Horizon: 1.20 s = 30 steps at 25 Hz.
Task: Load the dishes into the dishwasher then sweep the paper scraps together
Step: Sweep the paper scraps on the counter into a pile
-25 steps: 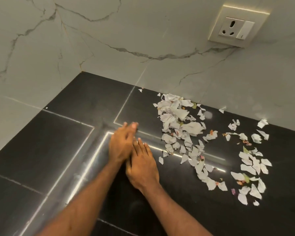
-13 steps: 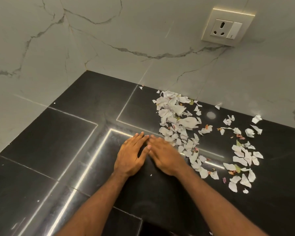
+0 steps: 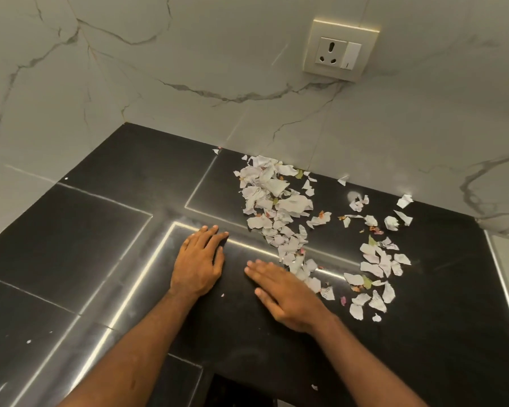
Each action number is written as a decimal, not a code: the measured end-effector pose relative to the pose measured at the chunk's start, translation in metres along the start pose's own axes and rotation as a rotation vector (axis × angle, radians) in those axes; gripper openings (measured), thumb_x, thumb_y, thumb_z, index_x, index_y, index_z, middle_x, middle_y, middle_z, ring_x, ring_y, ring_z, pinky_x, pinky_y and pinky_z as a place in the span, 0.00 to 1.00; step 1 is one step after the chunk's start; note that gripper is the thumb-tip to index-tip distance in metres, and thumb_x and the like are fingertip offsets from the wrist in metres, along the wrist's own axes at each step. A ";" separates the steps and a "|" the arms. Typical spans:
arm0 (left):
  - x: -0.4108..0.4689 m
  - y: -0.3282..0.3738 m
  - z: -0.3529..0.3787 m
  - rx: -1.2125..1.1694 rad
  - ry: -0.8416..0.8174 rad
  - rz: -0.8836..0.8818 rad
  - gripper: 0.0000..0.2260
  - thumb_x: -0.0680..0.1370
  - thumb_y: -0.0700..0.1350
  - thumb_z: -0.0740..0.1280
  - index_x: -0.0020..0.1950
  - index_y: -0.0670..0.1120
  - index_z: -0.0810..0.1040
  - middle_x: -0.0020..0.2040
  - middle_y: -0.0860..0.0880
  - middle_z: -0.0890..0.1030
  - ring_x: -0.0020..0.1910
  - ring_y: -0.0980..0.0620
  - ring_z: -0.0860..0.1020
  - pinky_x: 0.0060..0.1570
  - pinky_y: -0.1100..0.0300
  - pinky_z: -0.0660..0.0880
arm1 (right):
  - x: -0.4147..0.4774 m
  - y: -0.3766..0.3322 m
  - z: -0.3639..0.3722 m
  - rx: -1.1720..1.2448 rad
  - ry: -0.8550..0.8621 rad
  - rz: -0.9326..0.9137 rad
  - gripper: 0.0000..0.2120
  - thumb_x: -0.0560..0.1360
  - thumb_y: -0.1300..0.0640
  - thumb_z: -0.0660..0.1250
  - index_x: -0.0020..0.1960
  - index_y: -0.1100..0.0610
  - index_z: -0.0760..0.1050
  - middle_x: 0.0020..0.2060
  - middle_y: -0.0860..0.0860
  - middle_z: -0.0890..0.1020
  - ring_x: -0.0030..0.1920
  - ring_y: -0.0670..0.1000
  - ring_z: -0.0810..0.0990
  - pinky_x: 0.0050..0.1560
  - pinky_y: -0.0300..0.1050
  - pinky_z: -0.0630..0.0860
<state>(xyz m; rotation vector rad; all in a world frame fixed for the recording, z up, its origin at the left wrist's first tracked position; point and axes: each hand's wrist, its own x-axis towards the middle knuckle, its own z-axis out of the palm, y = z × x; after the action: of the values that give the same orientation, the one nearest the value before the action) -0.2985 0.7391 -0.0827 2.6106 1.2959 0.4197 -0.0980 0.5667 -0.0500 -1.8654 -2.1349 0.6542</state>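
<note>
The left hand (image 3: 199, 265) and right hand (image 3: 288, 298) lie flat, empty; paper scraps (image 3: 276, 207) just beside the right.

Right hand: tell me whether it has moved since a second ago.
Yes. The right hand has slid rightward, up against the near end of the long scrap pile, and apart from the left hand.

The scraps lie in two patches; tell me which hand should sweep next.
Right, I'd judge. The right hand lies flat, its far edge at the larger patch of scraps; the left hand rests on bare countertop, apart from any paper.
</note>
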 end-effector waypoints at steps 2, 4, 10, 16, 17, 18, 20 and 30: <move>0.014 0.051 0.002 -0.021 -0.019 -0.267 0.20 0.79 0.54 0.55 0.63 0.47 0.75 0.66 0.43 0.77 0.68 0.41 0.73 0.66 0.44 0.73 | 0.009 0.018 -0.015 0.141 0.060 0.074 0.25 0.88 0.44 0.53 0.84 0.43 0.57 0.83 0.39 0.59 0.81 0.36 0.51 0.83 0.50 0.55; 0.017 0.105 0.012 -0.093 -0.066 -0.500 0.26 0.81 0.60 0.54 0.69 0.43 0.71 0.72 0.37 0.72 0.74 0.38 0.67 0.75 0.43 0.66 | 0.000 0.012 -0.021 0.323 0.214 0.130 0.22 0.87 0.46 0.58 0.81 0.43 0.65 0.79 0.40 0.69 0.79 0.36 0.62 0.80 0.51 0.65; -0.006 0.133 0.037 0.098 -0.004 -0.484 0.36 0.83 0.68 0.50 0.80 0.42 0.63 0.82 0.35 0.57 0.82 0.38 0.53 0.81 0.42 0.49 | -0.126 0.015 -0.005 0.025 0.565 0.551 0.43 0.79 0.37 0.69 0.85 0.51 0.55 0.85 0.49 0.52 0.85 0.52 0.48 0.83 0.64 0.45; 0.001 0.136 0.040 0.131 0.030 -0.500 0.34 0.82 0.68 0.52 0.77 0.43 0.65 0.81 0.36 0.59 0.82 0.38 0.55 0.80 0.40 0.53 | -0.115 0.060 -0.009 0.027 0.390 0.862 0.62 0.68 0.14 0.51 0.84 0.51 0.29 0.83 0.53 0.30 0.84 0.56 0.34 0.82 0.69 0.44; -0.001 0.135 0.039 0.124 0.039 -0.504 0.34 0.82 0.68 0.53 0.77 0.44 0.65 0.81 0.36 0.59 0.82 0.38 0.55 0.80 0.40 0.53 | -0.097 0.061 -0.011 0.021 0.363 0.822 0.61 0.70 0.15 0.50 0.84 0.51 0.29 0.83 0.53 0.31 0.84 0.55 0.34 0.82 0.67 0.45; -0.002 0.135 0.039 0.117 0.051 -0.509 0.34 0.82 0.68 0.54 0.76 0.44 0.66 0.81 0.36 0.60 0.82 0.38 0.55 0.80 0.40 0.53 | -0.082 0.062 -0.014 0.031 0.335 0.741 0.58 0.72 0.16 0.51 0.84 0.50 0.30 0.84 0.51 0.33 0.84 0.53 0.34 0.83 0.66 0.45; -0.004 0.139 0.041 0.107 0.076 -0.512 0.33 0.81 0.68 0.55 0.76 0.44 0.67 0.81 0.37 0.60 0.81 0.38 0.56 0.80 0.40 0.55 | -0.061 0.065 -0.024 0.116 0.291 0.479 0.50 0.76 0.22 0.56 0.85 0.42 0.35 0.85 0.44 0.39 0.84 0.47 0.36 0.83 0.64 0.39; 0.001 0.144 0.040 0.109 0.076 -0.516 0.33 0.81 0.68 0.55 0.77 0.45 0.66 0.81 0.38 0.59 0.82 0.40 0.55 0.80 0.39 0.53 | -0.068 0.284 -0.147 0.264 0.771 0.952 0.35 0.84 0.35 0.57 0.82 0.57 0.60 0.78 0.59 0.67 0.77 0.60 0.67 0.76 0.61 0.67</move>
<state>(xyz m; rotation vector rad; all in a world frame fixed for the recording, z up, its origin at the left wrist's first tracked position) -0.1775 0.6516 -0.0769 2.2290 1.9861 0.3658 0.2286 0.5513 -0.0476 -2.3646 -0.6185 0.2417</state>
